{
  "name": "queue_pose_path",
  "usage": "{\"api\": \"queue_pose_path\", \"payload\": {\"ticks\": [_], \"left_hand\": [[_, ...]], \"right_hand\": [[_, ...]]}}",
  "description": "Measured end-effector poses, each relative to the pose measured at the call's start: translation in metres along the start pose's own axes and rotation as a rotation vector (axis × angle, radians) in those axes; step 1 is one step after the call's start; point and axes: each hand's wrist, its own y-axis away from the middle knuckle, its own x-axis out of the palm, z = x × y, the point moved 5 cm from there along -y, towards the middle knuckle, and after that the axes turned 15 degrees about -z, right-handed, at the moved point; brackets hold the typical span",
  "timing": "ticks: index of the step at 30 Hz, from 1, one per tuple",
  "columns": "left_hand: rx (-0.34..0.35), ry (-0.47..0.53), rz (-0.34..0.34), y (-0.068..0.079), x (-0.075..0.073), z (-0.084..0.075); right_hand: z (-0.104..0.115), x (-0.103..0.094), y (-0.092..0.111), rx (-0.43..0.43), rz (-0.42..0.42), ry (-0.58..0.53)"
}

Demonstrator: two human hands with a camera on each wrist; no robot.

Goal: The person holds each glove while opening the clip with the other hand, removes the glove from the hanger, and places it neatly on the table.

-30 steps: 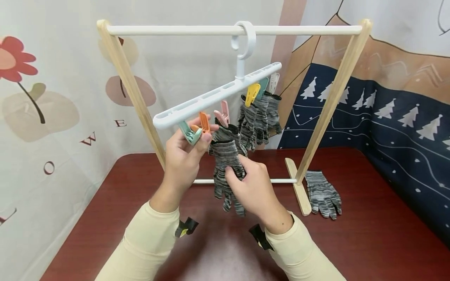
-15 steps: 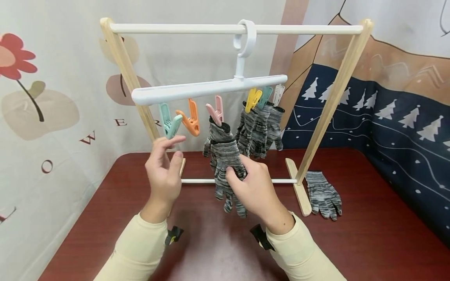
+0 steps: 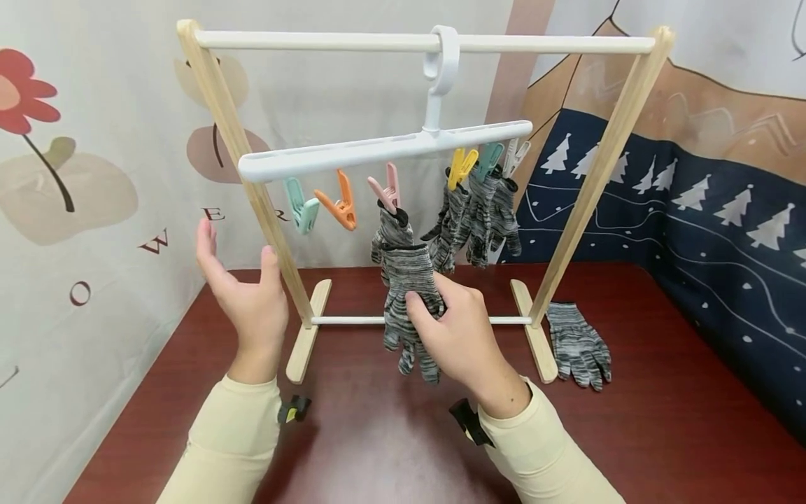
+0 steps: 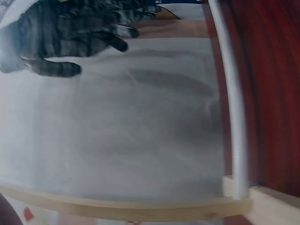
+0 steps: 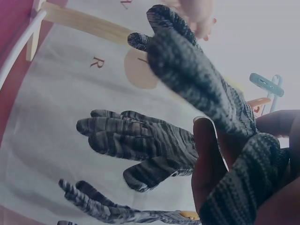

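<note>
In the head view my right hand pinches a grey-black knit glove, cuff up and fingers hanging down. Behind that glove another knit glove hangs by its cuff from a pink clothespin. My left hand is raised at the left with fingers spread, holding nothing. Above it, a mint clothespin and an orange clothespin dangle from the white hanger with nothing in them. Several more gloves hang at the hanger's right under yellow, teal and white clothespins.
The hanger hooks over the white top rod of a wooden-sided rack, tilted with its left end lower. A loose glove lies on the dark red table beside the rack's right foot. Printed curtains stand behind.
My left hand has let go of the orange clothespin and drawn away down and left. The hanger has swung, its left end rising. My right hand keeps its hold on the glove.
</note>
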Motion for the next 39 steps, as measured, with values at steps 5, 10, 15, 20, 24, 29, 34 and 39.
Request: {"api": "queue_pose_path", "payload": {"ticks": [5, 10, 15, 20, 24, 29, 34, 39], "left_hand": [[-0.182, -0.063, 0.176, -0.004, 0.005, 0.042], [-0.276, -0.151, 0.287, -0.004, 0.007, 0.084], [-0.303, -0.213, 0.383, 0.002, 0.011, 0.1], [-0.265, -0.312, 0.437, 0.006, 0.013, 0.106], [-0.247, -0.356, 0.443, 0.006, 0.011, 0.108], [-0.233, -0.371, 0.466, 0.007, 0.012, 0.11], [-0.194, -0.482, 0.532, 0.007, 0.012, 0.115], [-0.117, -0.627, 0.588, 0.007, 0.007, 0.125]], "right_hand": [[0.003, 0.001, 0.0, -0.007, -0.014, -0.053], [0.004, 0.0, 0.001, -0.046, -0.048, -0.083], [0.004, -0.004, 0.002, -0.071, -0.071, -0.098], [0.003, -0.009, 0.002, -0.071, -0.074, -0.115], [0.0, -0.015, 0.006, -0.007, -0.05, -0.157], [-0.017, -0.027, 0.013, 0.124, 0.015, -0.128], [-0.041, -0.043, 0.021, 0.234, 0.072, 0.001], [-0.06, -0.052, 0.031, 0.305, 0.125, 0.095]]}}
